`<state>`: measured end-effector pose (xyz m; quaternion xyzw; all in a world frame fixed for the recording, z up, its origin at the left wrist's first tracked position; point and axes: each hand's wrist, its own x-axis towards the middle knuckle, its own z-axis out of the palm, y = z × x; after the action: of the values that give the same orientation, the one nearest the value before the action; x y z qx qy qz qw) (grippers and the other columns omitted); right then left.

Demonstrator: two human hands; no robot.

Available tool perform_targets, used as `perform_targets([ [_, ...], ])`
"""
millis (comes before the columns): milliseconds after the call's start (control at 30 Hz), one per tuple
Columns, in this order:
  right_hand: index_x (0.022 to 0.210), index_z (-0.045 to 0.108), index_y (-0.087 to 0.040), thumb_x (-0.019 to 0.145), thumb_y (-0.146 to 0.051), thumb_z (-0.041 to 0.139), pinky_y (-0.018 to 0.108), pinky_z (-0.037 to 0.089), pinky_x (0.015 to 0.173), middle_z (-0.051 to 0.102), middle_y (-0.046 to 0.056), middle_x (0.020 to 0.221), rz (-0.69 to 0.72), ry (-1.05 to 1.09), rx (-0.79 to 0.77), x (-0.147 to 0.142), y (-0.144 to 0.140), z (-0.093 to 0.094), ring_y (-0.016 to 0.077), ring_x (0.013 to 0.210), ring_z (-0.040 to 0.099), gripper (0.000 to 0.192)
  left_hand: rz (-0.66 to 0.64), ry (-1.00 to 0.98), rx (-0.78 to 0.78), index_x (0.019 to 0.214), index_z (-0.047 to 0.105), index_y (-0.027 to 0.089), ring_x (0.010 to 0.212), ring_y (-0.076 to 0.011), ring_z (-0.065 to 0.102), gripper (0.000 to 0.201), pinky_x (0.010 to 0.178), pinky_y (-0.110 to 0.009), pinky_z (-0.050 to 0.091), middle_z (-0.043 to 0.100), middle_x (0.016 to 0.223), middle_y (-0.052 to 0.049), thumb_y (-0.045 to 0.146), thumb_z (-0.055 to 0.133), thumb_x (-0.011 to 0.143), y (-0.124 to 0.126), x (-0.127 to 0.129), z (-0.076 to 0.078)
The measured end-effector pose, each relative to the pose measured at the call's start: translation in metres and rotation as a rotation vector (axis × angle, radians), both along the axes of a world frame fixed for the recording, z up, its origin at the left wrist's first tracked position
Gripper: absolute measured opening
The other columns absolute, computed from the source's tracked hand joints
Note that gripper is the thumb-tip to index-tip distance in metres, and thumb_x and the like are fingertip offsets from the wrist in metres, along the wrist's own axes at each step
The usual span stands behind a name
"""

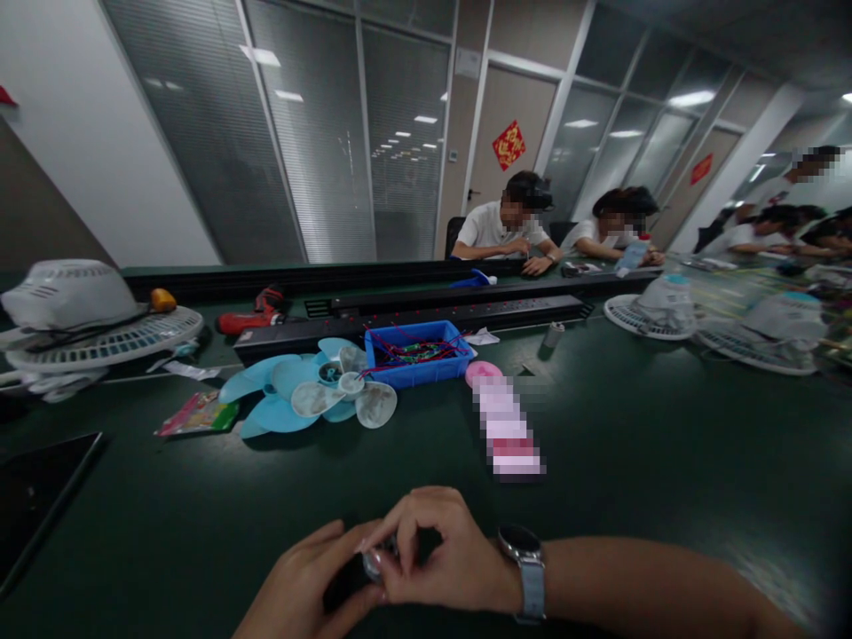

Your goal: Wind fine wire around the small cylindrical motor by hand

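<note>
Close to the near table edge, my left hand (299,581) and my right hand (449,550) meet around a small silvery part (373,566). Fingers of both hands are closed on it and cover most of it, so its kind does not show. A watch (523,546) with a grey strap is on my right wrist. Farther out lie light-blue fan blades (280,413) and whitish fan blades (376,404), beside a blue bin (426,368) with tangled wires in it.
A red power drill (256,315) lies by a long black power strip (426,324). Fan housings stand left (73,297) and right (656,311). A tablet-like dark panel (40,506), a snack-like packet (200,414), a pink item (506,426) and a small metal cylinder (554,335) are around. Other people sit beyond.
</note>
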<state>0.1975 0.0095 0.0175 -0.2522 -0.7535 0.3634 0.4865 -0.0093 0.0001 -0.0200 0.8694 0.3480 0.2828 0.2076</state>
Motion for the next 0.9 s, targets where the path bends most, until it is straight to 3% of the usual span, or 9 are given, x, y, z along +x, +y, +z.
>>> perform_targets([
  [367, 0.057, 0.047, -0.016, 0.075, -0.017, 0.077, 0.02, 0.05, 0.059, 0.075, 0.007, 0.076, 0.042, 0.088, -0.06, 0.0011, 0.001, -0.0042, 0.0145, 0.068, 0.073, 0.035, 0.011, -0.017, 0.017, 0.125, 0.059, 0.027, 0.07, -0.0185, 0.067, 0.043, 0.062, -0.024, 0.054, 0.07, 0.083, 0.001, 0.021, 0.072, 0.085, -0.002, 0.0001, 0.001],
  [633, 0.061, 0.047, -0.017, 0.077, -0.024, 0.077, 0.022, 0.052, 0.061, 0.075, 0.008, 0.078, 0.034, 0.052, -0.248, 0.0033, -0.0025, 0.0002, 0.0158, 0.072, 0.073, 0.035, 0.019, 0.007, 0.018, 0.126, 0.059, 0.026, 0.065, -0.0171, 0.067, 0.044, 0.06, -0.023, 0.054, 0.069, 0.079, 0.002, 0.025, 0.073, 0.085, -0.002, 0.0008, 0.0024],
  [767, 0.061, 0.048, -0.017, 0.076, -0.021, 0.078, 0.022, 0.052, 0.065, 0.077, 0.009, 0.085, 0.013, 0.044, -0.234, 0.004, -0.0037, 0.0042, 0.0161, 0.075, 0.073, 0.033, 0.03, 0.005, 0.046, 0.123, 0.061, 0.027, 0.065, -0.0176, 0.068, 0.041, 0.058, -0.022, 0.055, 0.071, 0.079, 0.002, 0.029, 0.074, 0.084, 0.0002, -0.0005, -0.0021],
  [900, 0.058, 0.05, -0.016, 0.071, -0.02, 0.081, 0.02, 0.049, 0.062, 0.077, 0.005, 0.076, -0.085, 0.021, -0.138, 0.003, -0.0044, 0.0023, 0.015, 0.069, 0.073, 0.034, -0.007, -0.011, 0.089, 0.126, 0.058, 0.028, 0.07, -0.0182, 0.072, 0.046, 0.063, -0.022, 0.058, 0.076, 0.088, 0.002, 0.033, 0.075, 0.084, 0.0024, -0.002, -0.0045],
])
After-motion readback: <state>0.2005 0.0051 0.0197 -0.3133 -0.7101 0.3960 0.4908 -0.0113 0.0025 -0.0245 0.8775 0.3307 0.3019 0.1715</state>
